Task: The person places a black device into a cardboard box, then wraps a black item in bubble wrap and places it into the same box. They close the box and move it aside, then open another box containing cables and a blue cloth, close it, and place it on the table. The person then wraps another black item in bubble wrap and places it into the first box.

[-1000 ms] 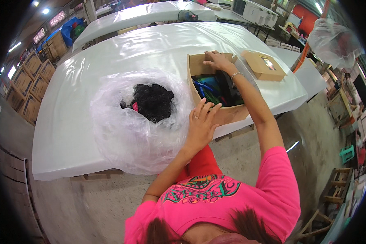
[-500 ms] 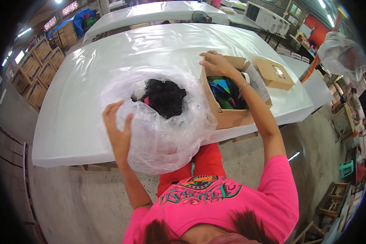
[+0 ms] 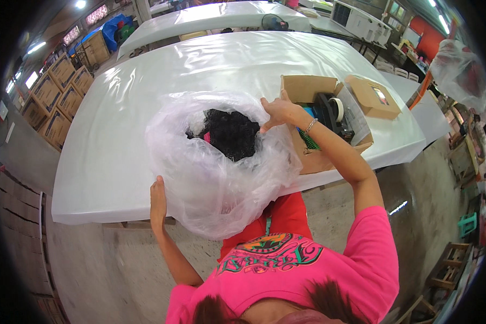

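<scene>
A large clear plastic bag (image 3: 210, 189) slumps over the table's near edge, its mouth open around black mesh-like material (image 3: 232, 135) with a bit of pink beside it. At the bag's left side is my left hand (image 3: 158, 200), fingers folded together against the plastic. My right hand (image 3: 282, 112) is open, thumb and fingers spread, beside the bag's right rim and in front of the open cardboard box (image 3: 316, 163). Inside that box lie a black tape dispenser with a pale roll (image 3: 337, 109) and blue and green items, partly hidden by my right forearm.
White plastic sheeting covers the table (image 3: 108, 135). A small closed brown box (image 3: 375, 97) sits right of the open one. Stacked cartons (image 3: 59, 102) stand at far left, a fan (image 3: 275, 22) at the back, and a hanging plastic bag (image 3: 459, 73) at far right.
My right hand has come left out of the cardboard box to the bag's rim, uncovering the tape dispenser. My left hand has lowered along the bag's left side, and its fingers have folded.
</scene>
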Tool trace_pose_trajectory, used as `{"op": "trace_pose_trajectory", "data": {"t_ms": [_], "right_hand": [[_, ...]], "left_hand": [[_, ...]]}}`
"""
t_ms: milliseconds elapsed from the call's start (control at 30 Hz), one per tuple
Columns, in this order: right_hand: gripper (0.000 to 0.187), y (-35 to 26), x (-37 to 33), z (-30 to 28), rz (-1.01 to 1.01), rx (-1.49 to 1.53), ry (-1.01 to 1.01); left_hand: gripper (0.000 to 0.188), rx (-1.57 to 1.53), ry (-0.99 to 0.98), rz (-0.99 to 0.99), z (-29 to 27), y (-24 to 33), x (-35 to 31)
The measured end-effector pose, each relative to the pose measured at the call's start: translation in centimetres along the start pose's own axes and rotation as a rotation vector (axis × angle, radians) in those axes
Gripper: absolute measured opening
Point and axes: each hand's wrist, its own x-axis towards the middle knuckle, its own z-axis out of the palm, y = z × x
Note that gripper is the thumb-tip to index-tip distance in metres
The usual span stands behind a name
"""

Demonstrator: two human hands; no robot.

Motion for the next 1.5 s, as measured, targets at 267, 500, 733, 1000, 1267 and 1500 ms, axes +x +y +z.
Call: {"op": "trace_pose_trajectory", "data": {"t_ms": [267, 500, 733, 1000, 1267, 1500], "right_hand": [[0.039, 2.0, 0.0, 1.8, -0.079, 0.138, 0.223], [0.028, 2.2, 0.5, 0.7, -0.089, 0.269, 0.282], [0.034, 4.6, 0.9, 0.9, -0.317, 0.448, 0.841], [0.044, 0.1, -3.6, -3.0, -0.678, 1.317, 0.184], [0.083, -8.7, -9.6, -2.4, -0.818, 1.527, 0.171], [0.096, -12.0, -11.9, -2.0, -0.763, 1.142, 0.538]], "left_hand": [[0.097, -0.284, 0.007, 0.158, -0.8, 5.8, -3.6], [0.076, -0.044, -0.055, 0.18, -1.3, 2.6, -1.7], [0.054, -0.258, -0.048, 0.228, -3.0, 7.7, -4.2], [0.072, -0.535, 0.036, 0.597, -3.3, 12.5, -5.0], [0.056, -0.668, -0.142, 0.653, -0.5, 17.2, -8.9], [0.044, -0.638, -0.288, 0.745, 2.1, 20.6, -10.7]]}}
